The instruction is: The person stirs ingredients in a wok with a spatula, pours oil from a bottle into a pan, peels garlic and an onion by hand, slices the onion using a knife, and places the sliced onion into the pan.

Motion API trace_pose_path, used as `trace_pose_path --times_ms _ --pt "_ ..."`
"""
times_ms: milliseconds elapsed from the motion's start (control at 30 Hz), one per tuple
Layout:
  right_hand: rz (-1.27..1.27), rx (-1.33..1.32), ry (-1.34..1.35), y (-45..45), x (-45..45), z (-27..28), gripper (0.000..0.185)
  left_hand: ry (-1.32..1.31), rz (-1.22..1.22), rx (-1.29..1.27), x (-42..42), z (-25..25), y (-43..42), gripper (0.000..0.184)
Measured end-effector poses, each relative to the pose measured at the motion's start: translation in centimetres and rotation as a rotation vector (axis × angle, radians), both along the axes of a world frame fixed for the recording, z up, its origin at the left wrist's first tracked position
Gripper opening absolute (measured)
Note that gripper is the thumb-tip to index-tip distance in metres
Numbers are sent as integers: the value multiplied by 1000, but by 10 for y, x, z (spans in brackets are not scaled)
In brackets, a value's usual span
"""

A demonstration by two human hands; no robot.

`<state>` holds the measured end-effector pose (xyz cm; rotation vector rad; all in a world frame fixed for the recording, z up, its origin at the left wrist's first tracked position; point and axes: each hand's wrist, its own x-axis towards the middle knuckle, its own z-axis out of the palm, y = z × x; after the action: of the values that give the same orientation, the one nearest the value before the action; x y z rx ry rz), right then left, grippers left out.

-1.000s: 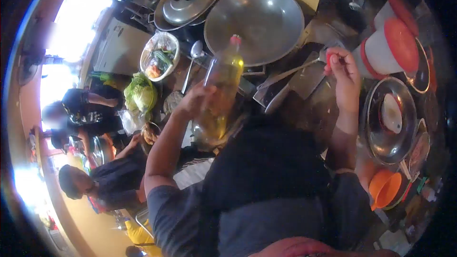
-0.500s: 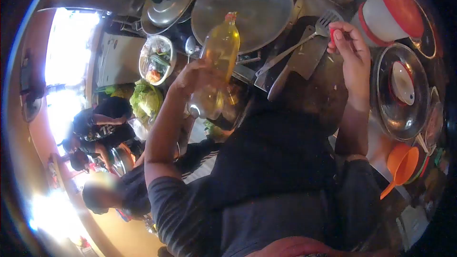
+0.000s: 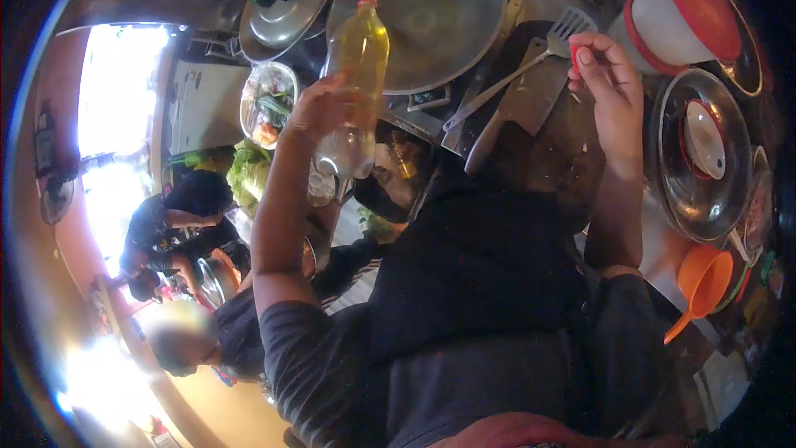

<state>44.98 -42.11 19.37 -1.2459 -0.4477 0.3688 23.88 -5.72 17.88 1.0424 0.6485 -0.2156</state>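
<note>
My left hand (image 3: 327, 112) is wrapped round a clear plastic bottle (image 3: 365, 58) of yellow oil. The bottle is tipped with its neck over the wide metal wok (image 3: 439, 21), and the oil has gathered toward the neck end. Whether any oil is flowing out cannot be made out. Between the thumb and fingers of my right hand (image 3: 612, 83) is a small red bottle cap (image 3: 574, 55). Just beside that hand, a slotted spatula (image 3: 531, 66) and a cleaver (image 3: 524, 104) lie on the dark worktop.
A lidded pot (image 3: 290, 12) stands left of the wok, near a tray of vegetables (image 3: 269, 108) and some lettuce (image 3: 247, 174). To the right are red-lidded white containers (image 3: 676, 25), a metal basin (image 3: 676, 191) holding a bowl, and an orange dipper (image 3: 703, 282). Other people (image 3: 186, 224) are at the left.
My left hand and the bottle have shifted left and slightly up in view, and the bottle's neck has swung left. My right hand still pinches the cap, nearly unmoved.
</note>
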Motion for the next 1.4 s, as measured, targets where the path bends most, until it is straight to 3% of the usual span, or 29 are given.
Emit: trace_pose_path --times_ms 233,300,400,467,533,800,867,1000,1400 --pt "16 -40 21 6 -5 -4 21 69 22 149 -29 9 -3 79" --pt "38 -73 15 7 -6 -4 20 3 -12 103 -48 -13 11 77" --pt "73 -110 8 10 -10 -2 20 -25 7 51 -61 -7 -3 76" --pt "89 -118 8 11 -13 0 20 15 61 39 -59 7 -23 78" --pt "106 -96 14 12 -15 2 23 68 41 198 -54 21 -40 84" --pt "116 -95 5 11 -13 3 27 -13 19 338 -55 43 -72 89" --pt "117 -100 15 9 -13 3 28 -18 110 339 -48 55 -90 90" --pt "110 -99 -44 10 -11 -3 29 48 22 283 -62 36 -69 85" --pt "104 -165 -79 2 -7 -5 28 109 -17 262 -49 39 -77 73"
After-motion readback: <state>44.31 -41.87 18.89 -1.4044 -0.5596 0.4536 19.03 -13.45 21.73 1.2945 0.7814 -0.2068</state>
